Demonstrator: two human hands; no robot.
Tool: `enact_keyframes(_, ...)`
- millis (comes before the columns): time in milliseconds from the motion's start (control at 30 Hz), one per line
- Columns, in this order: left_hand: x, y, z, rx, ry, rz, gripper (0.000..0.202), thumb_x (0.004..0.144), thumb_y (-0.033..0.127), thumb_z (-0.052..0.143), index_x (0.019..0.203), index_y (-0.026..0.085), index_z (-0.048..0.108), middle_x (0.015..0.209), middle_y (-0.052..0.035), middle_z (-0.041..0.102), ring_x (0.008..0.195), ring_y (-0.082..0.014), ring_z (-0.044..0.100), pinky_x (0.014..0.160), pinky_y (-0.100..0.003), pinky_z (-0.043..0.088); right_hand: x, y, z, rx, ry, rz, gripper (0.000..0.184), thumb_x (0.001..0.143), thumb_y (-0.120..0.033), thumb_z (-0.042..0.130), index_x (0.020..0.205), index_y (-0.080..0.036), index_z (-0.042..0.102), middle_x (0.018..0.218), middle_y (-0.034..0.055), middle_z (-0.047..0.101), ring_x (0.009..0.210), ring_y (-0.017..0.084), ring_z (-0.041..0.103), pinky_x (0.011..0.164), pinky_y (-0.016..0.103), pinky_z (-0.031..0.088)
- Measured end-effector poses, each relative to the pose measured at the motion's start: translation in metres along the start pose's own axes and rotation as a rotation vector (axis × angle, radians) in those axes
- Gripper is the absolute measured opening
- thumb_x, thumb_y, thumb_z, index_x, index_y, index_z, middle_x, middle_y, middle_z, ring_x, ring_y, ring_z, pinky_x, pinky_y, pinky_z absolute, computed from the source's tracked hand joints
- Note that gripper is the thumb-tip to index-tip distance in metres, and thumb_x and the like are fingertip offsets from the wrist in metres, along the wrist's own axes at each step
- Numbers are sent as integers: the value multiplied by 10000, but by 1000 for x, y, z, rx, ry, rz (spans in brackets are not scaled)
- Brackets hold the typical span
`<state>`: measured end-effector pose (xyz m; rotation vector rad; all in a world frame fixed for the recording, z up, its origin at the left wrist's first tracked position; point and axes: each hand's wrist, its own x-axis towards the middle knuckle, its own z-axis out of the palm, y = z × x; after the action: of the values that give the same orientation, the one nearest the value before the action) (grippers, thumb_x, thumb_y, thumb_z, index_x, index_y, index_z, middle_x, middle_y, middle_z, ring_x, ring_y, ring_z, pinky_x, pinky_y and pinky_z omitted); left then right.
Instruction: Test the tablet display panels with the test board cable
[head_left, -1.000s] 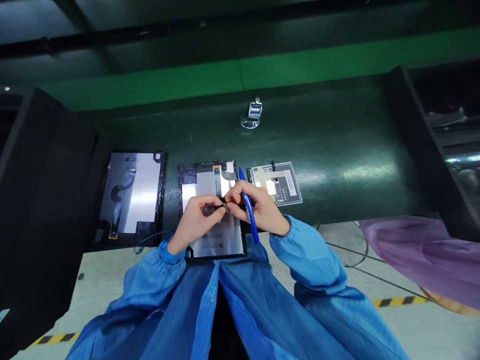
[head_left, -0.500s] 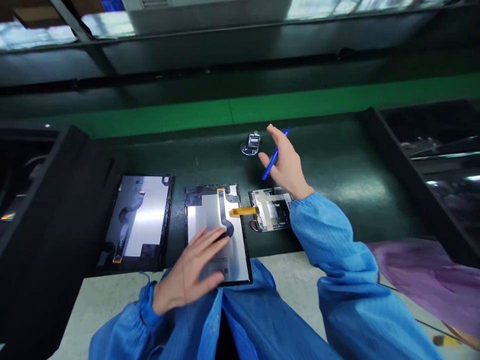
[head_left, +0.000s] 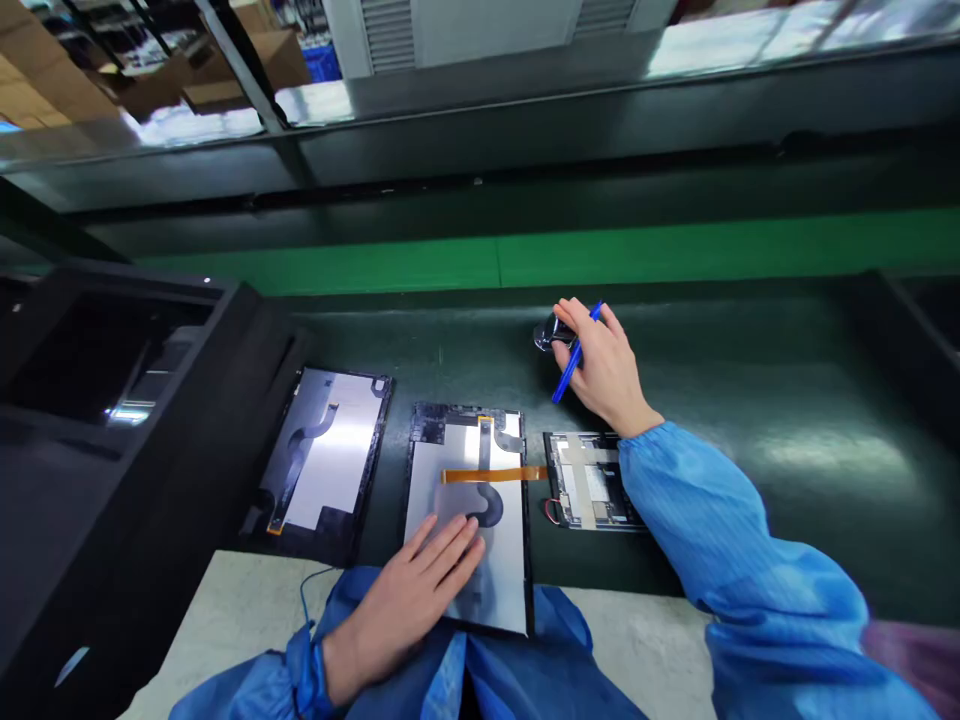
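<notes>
middle panel flat at bench near edge, orange ribbon across it | left hand open, palm on it | right hand grip closed on blue pen, fingertips at small clear piece | second panel left, small board right

This is an electronics assembly line in a factory. A dark green conveyor belt runs across the workstation, bordered by a brighter green strip. On it lie opened tablet panels with bare metal backs, flex cables and a small circuit board. The person wears blue striped anti-static sleeves. Black trays stand at the side, and cardboard boxes are stacked beyond the line.
</notes>
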<state>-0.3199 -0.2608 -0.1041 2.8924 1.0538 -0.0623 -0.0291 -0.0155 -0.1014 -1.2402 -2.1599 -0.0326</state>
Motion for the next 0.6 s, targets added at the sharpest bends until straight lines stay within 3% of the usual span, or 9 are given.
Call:
enact_keyframes(133, -8, -10, -19, 17, 162, 12, 521, 935, 3, 363, 1426, 86, 516, 1496, -126, 513, 1404, -262, 471, 1160, -451, 429, -2, 4, -1, 46, 27, -7, 620, 968, -278, 445, 1556, -154, 291, 1385, 158, 620, 1185, 292, 665, 1210, 599, 321)
enact_keyframes(267, -13, -33, -52, -15, 345, 69, 374, 978, 69, 447, 1313, 89, 614, 1383, -115, 624, 1360, -265, 521, 1179, -447, 413, -3, 14, -1, -60, 34, -65, 626, 977, -340, 468, 1560, -155, 333, 904, 100, 738, 796, 242, 720, 1242, 544, 274)
enact_keyframes(367, -10, -53, -80, -69, 510, 17, 341, 949, 118, 595, 1289, 121, 617, 1277, -110, 695, 1267, -231, 610, 1115, -384, 500, 3, 18, 3, -160, 37, -130, 602, 990, -363, 444, 1545, -143, 364, 820, 115, 730, 739, 248, 720, 1192, 453, 384)
enact_keyframes(433, -11, -62, -99, -229, 675, -94, 389, 935, 117, 630, 1320, 156, 594, 1205, -104, 731, 1177, -219, 673, 1022, -355, 577, 10, 17, 2, -195, 79, -137, 600, 991, -371, 422, 1545, -152, 356, 936, 150, 763, 826, 272, 745, 1054, 423, 520)
enact_keyframes(500, -22, -64, -117, -363, 820, -255, 371, 953, 115, 596, 1313, 204, 609, 1142, -83, 757, 1071, -221, 724, 903, -337, 634, 15, 12, -1, -217, 128, -86, 595, 988, -391, 415, 1539, -172, 361, 1064, 144, 771, 947, 285, 750, 807, 392, 607)
enact_keyframes(567, -43, -61, -134, -264, 968, -477, 301, 936, 113, 616, 1200, 239, 686, 1073, -40, 776, 912, -203, 761, 771, -295, 649, 17, 7, -6, -213, 156, -48, 581, 986, -404, 408, 1519, -172, 385, 1118, 115, 769, 1020, 284, 741, 642, 360, 595)
enact_keyframes(600, -57, -59, -142, -122, 1050, -605, 258, 901, 110, 662, 1114, 242, 722, 1021, -15, 781, 823, -184, 759, 717, -276, 637, 16, 6, -8, -204, 167, -54, 573, 988, -403, 400, 1506, -157, 397, 1123, 110, 769, 1041, 287, 736, 637, 354, 593)
